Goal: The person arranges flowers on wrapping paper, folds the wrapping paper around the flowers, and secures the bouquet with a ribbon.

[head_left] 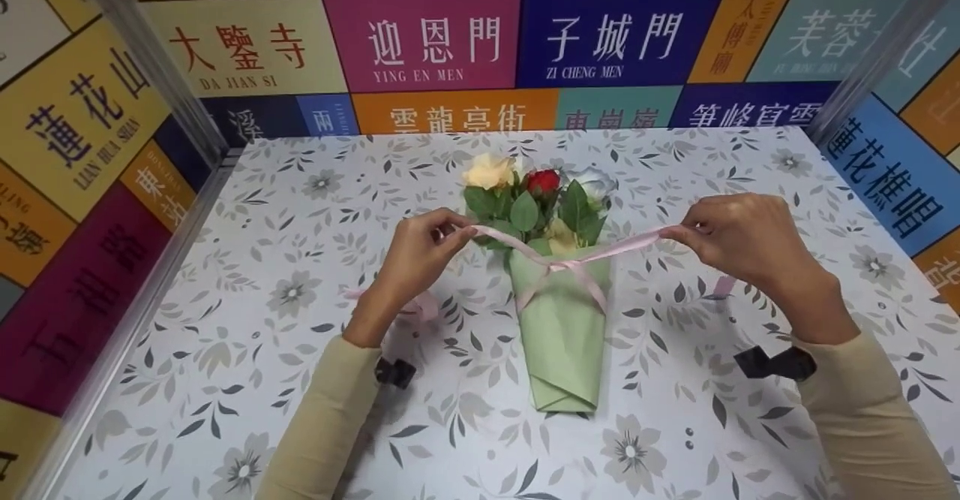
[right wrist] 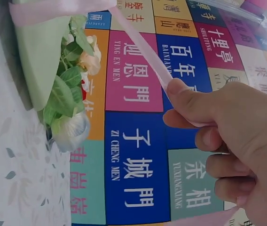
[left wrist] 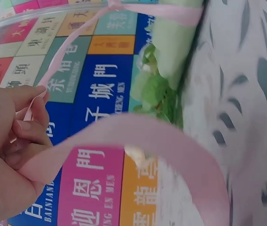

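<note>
A bouquet wrapped in light green paper (head_left: pixel 566 335) lies on the table, its blooms toward the back: a peach rose (head_left: pixel 489 171), a red rose (head_left: pixel 543 181) and a pale bluish-white rose (head_left: pixel 594 185) among green leaves. A pink ribbon (head_left: pixel 585 266) goes round the wrapper and crosses at its front. My left hand (head_left: pixel 416 252) pinches one end between thumb and fingers, left of the flowers. On the other side my right hand (head_left: pixel 750 237) pinches the other end, its fingers curled in the right wrist view. Both lengths rise from the crossing, and a loose tail (left wrist: pixel 138 127) loops below the left hand.
The table wears a white cloth (head_left: pixel 292 395) printed with grey leaves and flowers. Panels of colourful signs (head_left: pixel 424 42) stand behind it and along both sides. Black wrist pieces (head_left: pixel 776 365) sit at the sleeve cuffs.
</note>
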The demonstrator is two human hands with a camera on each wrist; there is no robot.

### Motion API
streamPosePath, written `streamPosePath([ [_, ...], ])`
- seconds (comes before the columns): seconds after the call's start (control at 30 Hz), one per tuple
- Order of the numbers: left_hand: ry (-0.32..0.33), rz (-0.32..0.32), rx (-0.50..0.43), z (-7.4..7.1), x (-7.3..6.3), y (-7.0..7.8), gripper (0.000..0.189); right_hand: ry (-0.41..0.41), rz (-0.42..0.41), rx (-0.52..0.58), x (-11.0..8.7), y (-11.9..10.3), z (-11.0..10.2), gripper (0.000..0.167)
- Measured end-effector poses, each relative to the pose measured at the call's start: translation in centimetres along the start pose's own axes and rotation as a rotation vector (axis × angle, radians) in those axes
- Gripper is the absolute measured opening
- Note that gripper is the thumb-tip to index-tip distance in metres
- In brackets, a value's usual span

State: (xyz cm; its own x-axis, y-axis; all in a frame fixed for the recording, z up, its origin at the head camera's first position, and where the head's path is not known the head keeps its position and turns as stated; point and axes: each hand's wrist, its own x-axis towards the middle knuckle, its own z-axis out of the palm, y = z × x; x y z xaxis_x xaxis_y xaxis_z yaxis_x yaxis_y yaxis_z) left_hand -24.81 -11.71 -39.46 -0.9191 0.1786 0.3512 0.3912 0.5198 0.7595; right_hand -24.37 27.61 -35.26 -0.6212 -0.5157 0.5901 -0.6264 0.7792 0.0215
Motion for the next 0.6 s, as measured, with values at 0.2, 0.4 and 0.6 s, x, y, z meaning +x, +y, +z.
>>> streamPosePath([
  [0.2, -0.112, -0.075, 0.097, -1.9, -0.3, -3.0, 0.016, -0.262, 0.2, 0.06, -3.0, 2.9, 0.8, 0.033],
  [0.4, -0.292, -0.246, 0.242, -5.2, -2.3, -7.9, 0.014, -0.614, 0.513, 0.155, -9.9, 8.6, 2.5, 0.038],
  [0.6, -0.354, -0.261, 0.292, -7.2, -3.1, -9.6, 0.016, -0.703, 0.627, 0.258, -12.0, 10.3, 3.3, 0.037],
])
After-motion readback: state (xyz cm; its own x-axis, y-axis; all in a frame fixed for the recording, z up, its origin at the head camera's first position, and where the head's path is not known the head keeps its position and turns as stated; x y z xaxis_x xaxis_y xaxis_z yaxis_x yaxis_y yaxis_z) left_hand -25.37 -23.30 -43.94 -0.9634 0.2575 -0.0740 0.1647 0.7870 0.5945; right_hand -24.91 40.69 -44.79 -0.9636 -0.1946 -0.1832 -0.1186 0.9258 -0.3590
